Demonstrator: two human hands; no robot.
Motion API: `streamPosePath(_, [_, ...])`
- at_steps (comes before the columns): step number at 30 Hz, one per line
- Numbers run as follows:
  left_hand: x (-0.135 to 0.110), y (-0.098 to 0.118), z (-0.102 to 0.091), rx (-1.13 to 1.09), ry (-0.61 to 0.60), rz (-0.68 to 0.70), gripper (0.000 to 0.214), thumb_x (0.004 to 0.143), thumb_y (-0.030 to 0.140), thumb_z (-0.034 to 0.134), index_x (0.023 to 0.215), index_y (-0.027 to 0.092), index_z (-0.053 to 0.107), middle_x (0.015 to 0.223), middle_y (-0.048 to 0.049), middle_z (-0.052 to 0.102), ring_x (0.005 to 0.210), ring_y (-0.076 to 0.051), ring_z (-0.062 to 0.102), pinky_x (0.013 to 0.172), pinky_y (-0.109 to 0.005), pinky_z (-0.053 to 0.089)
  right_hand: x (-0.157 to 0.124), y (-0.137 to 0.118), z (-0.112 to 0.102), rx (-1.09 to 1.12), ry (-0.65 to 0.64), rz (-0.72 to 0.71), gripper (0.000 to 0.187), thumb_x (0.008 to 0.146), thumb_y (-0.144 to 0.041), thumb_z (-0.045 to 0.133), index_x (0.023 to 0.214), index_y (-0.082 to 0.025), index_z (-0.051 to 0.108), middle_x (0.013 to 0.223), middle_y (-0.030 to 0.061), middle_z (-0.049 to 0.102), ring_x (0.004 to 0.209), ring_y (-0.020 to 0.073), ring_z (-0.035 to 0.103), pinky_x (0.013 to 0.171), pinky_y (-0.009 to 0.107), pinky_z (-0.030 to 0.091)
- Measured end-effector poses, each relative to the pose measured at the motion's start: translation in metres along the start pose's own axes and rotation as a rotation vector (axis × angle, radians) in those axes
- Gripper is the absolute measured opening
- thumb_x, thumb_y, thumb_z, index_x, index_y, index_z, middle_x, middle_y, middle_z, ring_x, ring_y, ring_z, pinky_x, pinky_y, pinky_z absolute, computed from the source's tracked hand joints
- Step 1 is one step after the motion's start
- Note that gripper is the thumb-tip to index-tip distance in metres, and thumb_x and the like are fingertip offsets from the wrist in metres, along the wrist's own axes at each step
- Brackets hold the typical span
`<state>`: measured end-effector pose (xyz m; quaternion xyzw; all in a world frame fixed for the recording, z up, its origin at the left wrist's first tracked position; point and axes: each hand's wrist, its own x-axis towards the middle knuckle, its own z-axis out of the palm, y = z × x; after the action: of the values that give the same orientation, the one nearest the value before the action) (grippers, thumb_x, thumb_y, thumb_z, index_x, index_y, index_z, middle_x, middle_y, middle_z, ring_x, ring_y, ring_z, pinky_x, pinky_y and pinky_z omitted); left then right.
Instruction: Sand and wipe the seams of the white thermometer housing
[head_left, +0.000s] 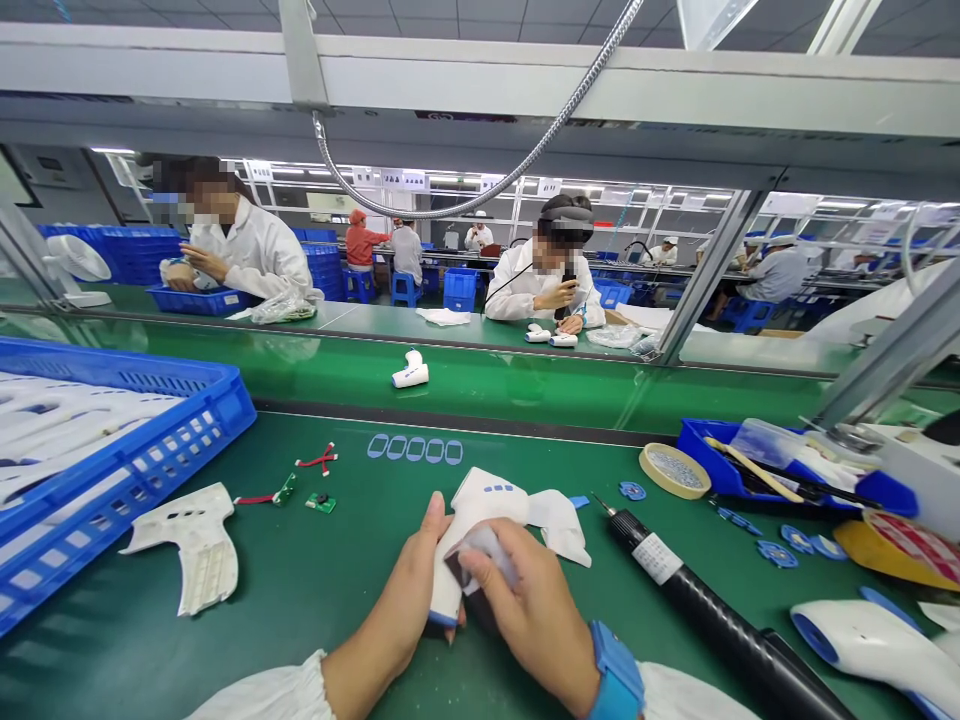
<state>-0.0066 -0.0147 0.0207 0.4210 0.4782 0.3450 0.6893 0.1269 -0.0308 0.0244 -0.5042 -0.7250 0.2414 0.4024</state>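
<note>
My left hand [409, 590] grips the side of a white gun-shaped thermometer housing [487, 505] with blue buttons, held just above the green mat. My right hand [525, 600], with a blue wristband, is closed over the housing's lower end, the fingers pressing a pale piece against it. A second white shell half [196, 545] lies flat to the left. Two small green circuit boards with red wires [285, 490] rest beside it. A black electric screwdriver [705, 610] lies on the mat to the right.
A blue crate [187, 430] of white parts stands at left. A tape roll [675, 470], a blue tray [750, 470] of tools and an assembled thermometer [870, 640] sit at right. Another thermometer [410, 372] lies on the conveyor. Workers in white coats sit opposite.
</note>
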Motion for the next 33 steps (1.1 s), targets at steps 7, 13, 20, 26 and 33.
streamPosePath(7, [0.0005, 0.0006, -0.0007, -0.006, 0.006, 0.002, 0.073, 0.070, 0.074, 0.026, 0.099, 0.013, 0.055, 0.045, 0.0026, 0.046, 0.034, -0.012, 0.046, 0.027, -0.018, 0.033, 0.0020, -0.0001, 0.0019, -0.033, 0.050, -0.016, 0.013, 0.087, -0.025, 0.043, 0.085, -0.019, 0.054, 0.082, 0.0027, 0.058, 0.076, 0.0169, 0.051, 0.067, 0.026, 0.038])
streamPosePath(13, [-0.0001, 0.0002, -0.0007, 0.016, 0.002, 0.011, 0.073, 0.071, 0.073, 0.025, 0.101, 0.013, 0.054, 0.043, 0.0036, 0.044, 0.035, -0.012, 0.047, 0.029, -0.018, 0.033, 0.0029, -0.0005, 0.0007, -0.077, 0.042, -0.009, 0.014, 0.087, -0.025, 0.043, 0.082, -0.019, 0.054, 0.080, 0.0026, 0.057, 0.075, 0.0176, 0.050, 0.067, 0.027, 0.037])
streamPosePath(20, [0.0001, -0.0020, -0.0011, 0.030, -0.010, 0.039, 0.072, 0.071, 0.073, 0.025, 0.099, 0.013, 0.055, 0.047, 0.0023, 0.048, 0.035, -0.011, 0.046, 0.029, -0.018, 0.034, 0.0027, 0.0010, 0.0020, -0.070, 0.013, -0.044, 0.013, 0.087, -0.024, 0.044, 0.083, -0.019, 0.054, 0.079, 0.0018, 0.057, 0.073, 0.0163, 0.051, 0.065, 0.026, 0.039])
streamPosePath(26, [0.0004, -0.0026, -0.0010, 0.063, 0.003, 0.015, 0.076, 0.069, 0.075, 0.026, 0.101, 0.012, 0.052, 0.045, 0.0023, 0.047, 0.034, -0.012, 0.047, 0.029, -0.019, 0.034, 0.0025, 0.0006, 0.0017, -0.060, 0.057, -0.047, 0.012, 0.087, -0.024, 0.042, 0.085, -0.020, 0.054, 0.081, 0.0015, 0.057, 0.075, 0.0162, 0.051, 0.067, 0.026, 0.039])
streamPosePath(33, [-0.0004, -0.0001, -0.0005, 0.047, 0.030, -0.014, 0.077, 0.066, 0.077, 0.027, 0.099, 0.012, 0.052, 0.052, -0.0001, 0.053, 0.035, -0.013, 0.049, 0.028, -0.019, 0.034, 0.0035, 0.0031, 0.0005, -0.110, 0.077, -0.041, 0.014, 0.087, -0.025, 0.043, 0.082, -0.019, 0.054, 0.079, 0.0023, 0.057, 0.074, 0.0175, 0.050, 0.066, 0.028, 0.038])
